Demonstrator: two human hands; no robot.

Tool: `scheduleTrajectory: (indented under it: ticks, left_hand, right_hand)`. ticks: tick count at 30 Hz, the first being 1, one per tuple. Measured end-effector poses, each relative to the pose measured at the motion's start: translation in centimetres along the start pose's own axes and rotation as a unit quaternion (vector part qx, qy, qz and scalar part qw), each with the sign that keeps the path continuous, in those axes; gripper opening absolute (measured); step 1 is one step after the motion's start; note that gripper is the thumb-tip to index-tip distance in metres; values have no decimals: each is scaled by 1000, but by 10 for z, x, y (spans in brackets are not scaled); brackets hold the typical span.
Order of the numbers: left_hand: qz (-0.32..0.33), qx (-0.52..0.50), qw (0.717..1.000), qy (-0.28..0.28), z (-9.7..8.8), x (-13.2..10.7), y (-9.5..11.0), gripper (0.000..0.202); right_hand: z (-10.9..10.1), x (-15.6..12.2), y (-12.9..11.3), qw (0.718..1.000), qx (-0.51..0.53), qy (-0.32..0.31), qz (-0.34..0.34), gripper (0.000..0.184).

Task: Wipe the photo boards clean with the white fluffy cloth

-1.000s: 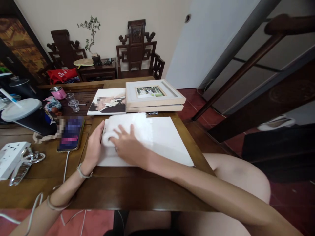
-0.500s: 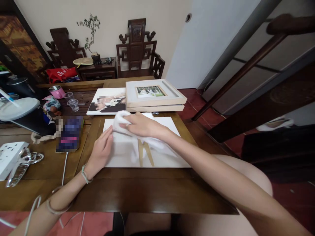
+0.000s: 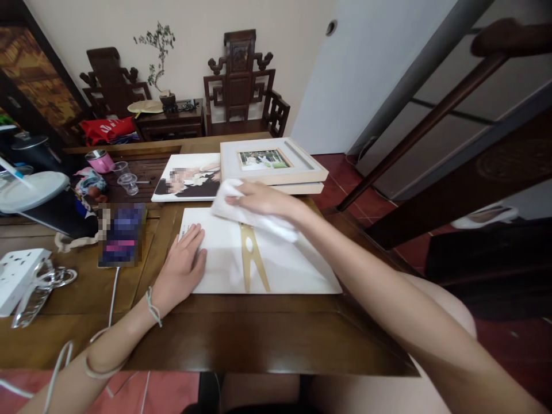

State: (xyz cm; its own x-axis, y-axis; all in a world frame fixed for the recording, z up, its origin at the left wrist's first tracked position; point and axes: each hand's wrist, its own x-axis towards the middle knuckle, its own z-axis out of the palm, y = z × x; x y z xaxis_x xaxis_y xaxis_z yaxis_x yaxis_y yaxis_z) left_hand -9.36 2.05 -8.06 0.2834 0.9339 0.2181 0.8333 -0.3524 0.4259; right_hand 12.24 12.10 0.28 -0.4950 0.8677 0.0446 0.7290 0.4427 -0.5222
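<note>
A white panel (image 3: pixel 293 270) lies flat on the wooden table, with a tan, A-shaped piece (image 3: pixel 254 264) on its face; I cannot tell whether that piece is attached or printed. My left hand (image 3: pixel 183 264) rests flat on the panel's left edge, fingers stretched out. In my right hand (image 3: pixel 263 198) is a white cloth (image 3: pixel 233 201), bunched under the fingers over the panel's far part. The cloth hides the top of the tan shape and the panel's back edge.
Behind the panel are a photo print (image 3: pixel 190 175) and stacked framed pictures (image 3: pixel 276 158). To the left stand a lidded black cup (image 3: pixel 38 201), a blurred-out phone (image 3: pixel 123 236) on a cable, a power strip (image 3: pixel 21 273) and a clear hair claw (image 3: pixel 38 296).
My right hand has moved the cloth right and slightly away from me, off the panel's left side. My left hand has shifted slightly down and right, lying flatter on the panel.
</note>
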Motion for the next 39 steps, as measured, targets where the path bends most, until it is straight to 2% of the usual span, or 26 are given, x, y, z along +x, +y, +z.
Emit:
scheduleTrajectory:
  ticks: [3, 6, 10, 13, 15, 18, 22, 26, 29, 31, 33, 36, 39]
  left_hand:
    - [0, 4, 1000, 1, 0, 0, 0, 47]
    - [-4, 9, 1000, -1, 1, 0, 1, 47]
    - [2, 12, 1000, 9, 2, -1, 0, 47]
    - [11, 19, 1000, 17, 2, -2, 0, 45]
    - [15, 26, 999, 19, 3, -3, 1, 44]
    - [21, 31, 999, 19, 2, -3, 1, 44]
    - [22, 28, 999, 20, 2, -3, 1, 44]
    - [19, 25, 999, 15, 2, -2, 0, 44]
    - [13, 22, 1000, 6, 1, -2, 0, 45]
    - [10, 19, 1000, 5, 1, -2, 1, 45]
    - [9, 19, 1000, 7, 1, -2, 1, 45]
    - [12, 28, 999, 10, 2, -3, 1, 44]
    - [17, 33, 999, 16, 3, -3, -1, 44]
  right_hand:
    - [-15, -31, 33, 999, 8, -1, 47, 33]
    - [-13, -69, 51, 998, -4, 30, 55, 28]
    - [5, -135, 51, 999, -38, 26, 27, 17]
    - [10, -188, 45, 999, -19, -7, 36, 35]
    - [7, -211, 42, 999, 9, -51, 11, 39]
    - [-5, -210, 43, 995, 27, -99, 13, 37]
    - [-20, -150, 52, 994, 35, -82, 59, 40]
    - [-26, -86, 58, 998, 24, -40, 43, 34]
    - [-20, -67, 59, 1000, -3, -11, 27, 28]
    - [-12, -73, 58, 1000, -14, -11, 12, 20]
    - [-5, -95, 53, 1000, -19, -17, -1, 14]
    - [1, -143, 40, 999, -21, -32, 7, 24]
    - [-4, -185, 26, 998, -26, -61, 7, 33]
